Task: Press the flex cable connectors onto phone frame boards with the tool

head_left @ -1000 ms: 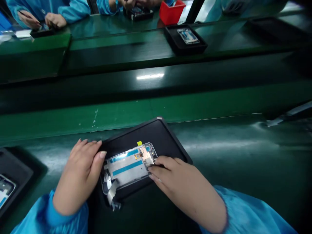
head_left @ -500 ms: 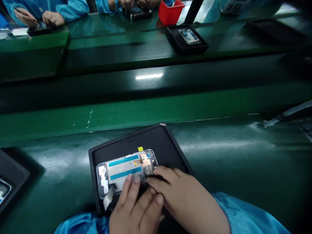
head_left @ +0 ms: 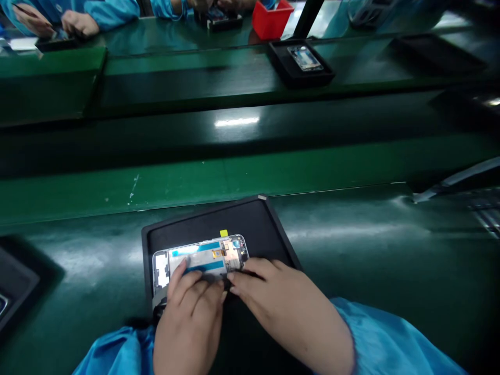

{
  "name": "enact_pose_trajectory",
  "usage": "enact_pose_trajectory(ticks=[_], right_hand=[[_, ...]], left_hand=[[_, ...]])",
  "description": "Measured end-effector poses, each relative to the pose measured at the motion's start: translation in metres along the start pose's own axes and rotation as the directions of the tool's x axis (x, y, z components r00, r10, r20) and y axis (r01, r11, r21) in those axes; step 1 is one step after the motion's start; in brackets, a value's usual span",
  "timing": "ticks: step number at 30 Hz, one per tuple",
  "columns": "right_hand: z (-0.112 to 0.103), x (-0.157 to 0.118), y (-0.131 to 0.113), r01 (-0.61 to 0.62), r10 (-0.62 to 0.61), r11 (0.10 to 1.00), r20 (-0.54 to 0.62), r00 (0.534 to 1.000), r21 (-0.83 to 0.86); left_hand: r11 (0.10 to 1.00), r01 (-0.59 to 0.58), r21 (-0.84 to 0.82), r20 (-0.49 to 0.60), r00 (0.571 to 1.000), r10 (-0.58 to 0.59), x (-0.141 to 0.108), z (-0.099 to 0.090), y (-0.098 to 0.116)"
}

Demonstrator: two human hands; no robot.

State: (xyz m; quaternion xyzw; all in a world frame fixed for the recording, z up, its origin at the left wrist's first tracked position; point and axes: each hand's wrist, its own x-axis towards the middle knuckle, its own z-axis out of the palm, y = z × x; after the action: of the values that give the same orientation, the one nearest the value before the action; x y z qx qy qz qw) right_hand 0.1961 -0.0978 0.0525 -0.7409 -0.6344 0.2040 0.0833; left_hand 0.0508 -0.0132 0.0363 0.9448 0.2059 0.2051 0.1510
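An opened phone frame [head_left: 207, 258] with blue strips, a copper-coloured area and a yellow tab on its far edge lies in a black tray [head_left: 250, 224]. My left hand [head_left: 191, 312] rests over its near edge, fingers spread, one fingertip between the blue strips. At the near right corner of the phone, my right hand [head_left: 289, 307] has its fingers pressed together; whatever lies between the fingertips is too small to make out. The phone's near edge is partly hidden under both hands.
Another black tray [head_left: 17, 281] stands at the left edge. Across the green bench are a tray [head_left: 302, 78] holding a phone frame [head_left: 305, 58], a red bin [head_left: 271, 20] and two people's hands at work. A metal bar [head_left: 457, 179] juts in at the right.
My left hand has moved left and farther over the phone, its fingers now reaching between the blue strips. My right hand stays at the phone's near right corner, its fingertips shifted slightly left.
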Motion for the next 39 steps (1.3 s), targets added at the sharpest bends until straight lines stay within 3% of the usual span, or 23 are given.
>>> enact_pose_trajectory(ticks=[5,7,9,11,15,19,26,32,39], right_hand=[[0.002,0.008,0.003,-0.024,0.034,0.993,-0.089,0.995,0.112],[0.001,0.010,0.007,-0.029,0.070,0.977,-0.189,0.979,0.213],[-0.002,0.010,0.011,-0.048,0.176,0.936,-0.344,0.922,0.350],[-0.003,0.010,0.015,-0.058,0.322,0.858,-0.445,0.836,0.511],[0.004,0.010,0.016,-0.023,0.524,0.660,-0.439,0.730,0.751],[0.021,0.011,0.010,0.126,0.540,0.590,-0.506,0.672,0.798],[0.039,0.008,0.007,0.291,0.420,0.598,-0.602,0.680,0.746],[0.040,0.006,0.010,0.274,0.348,0.678,-0.626,0.698,0.683],[0.038,0.006,0.010,0.278,0.318,0.693,-0.628,0.710,0.665]], left_hand=[[0.997,0.077,0.003,-0.076,0.994,-0.077,0.002,0.003,-0.005],[0.997,0.071,0.011,-0.071,0.995,-0.070,0.004,0.005,-0.006],[0.998,0.050,0.029,-0.053,0.997,-0.048,0.006,0.006,-0.006],[0.998,0.023,0.056,-0.033,0.999,-0.021,0.007,0.007,-0.006],[0.994,-0.021,0.110,0.030,0.999,0.018,0.007,0.008,-0.005],[0.994,-0.022,0.112,0.059,0.998,0.016,0.007,0.008,-0.006],[0.998,-0.022,0.058,0.068,0.998,0.018,0.006,0.007,-0.004],[0.998,-0.059,0.032,0.083,0.995,0.056,0.007,0.007,-0.006],[0.999,-0.053,0.009,0.101,0.993,0.052,0.008,0.006,-0.007]])
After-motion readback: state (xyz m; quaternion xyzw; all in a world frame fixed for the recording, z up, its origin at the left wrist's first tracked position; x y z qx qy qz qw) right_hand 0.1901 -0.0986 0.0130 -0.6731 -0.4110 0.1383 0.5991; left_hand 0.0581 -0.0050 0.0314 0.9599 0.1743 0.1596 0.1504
